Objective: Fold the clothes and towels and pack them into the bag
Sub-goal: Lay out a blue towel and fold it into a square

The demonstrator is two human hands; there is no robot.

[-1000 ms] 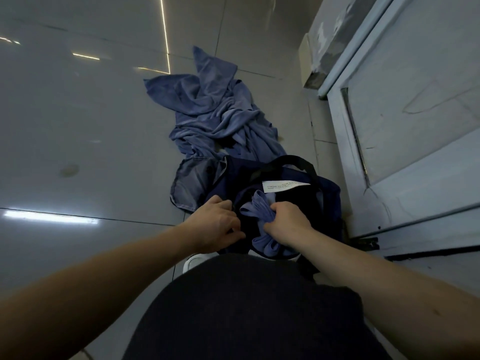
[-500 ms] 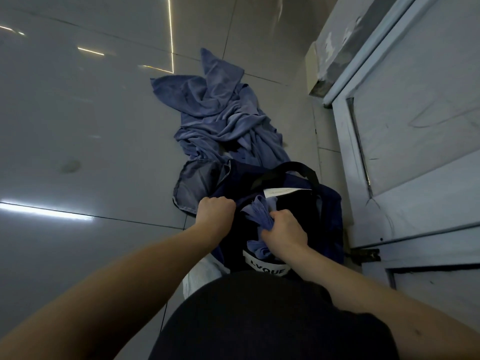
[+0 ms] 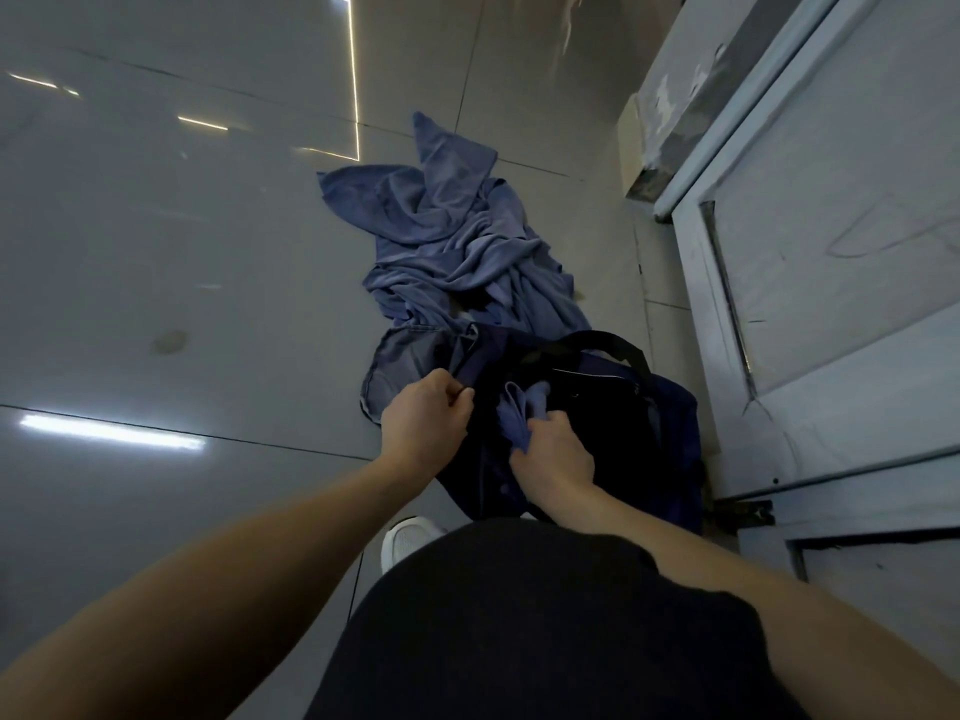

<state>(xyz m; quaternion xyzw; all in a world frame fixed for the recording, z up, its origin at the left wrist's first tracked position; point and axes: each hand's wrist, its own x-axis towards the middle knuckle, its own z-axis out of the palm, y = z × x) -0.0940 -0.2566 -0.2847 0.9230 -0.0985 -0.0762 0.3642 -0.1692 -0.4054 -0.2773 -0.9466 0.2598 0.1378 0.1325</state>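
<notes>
**Head view.** The left hand (image 3: 423, 415), beside the cloth a second ago, now sits at the far-left rim of the dark bag (image 3: 639, 439). Its grip is clamped on that rim, holding the mouth wide. The right hand (image 3: 553, 452) has its grip clamped on the bunched blue cloth (image 3: 514, 415), which sits lower in the mouth than before. This piece is judged nearly packed. The crumpled pile (image 3: 457, 252) on the floor (image 3: 182, 252), just beyond the bag, remains unfolded.
</notes>
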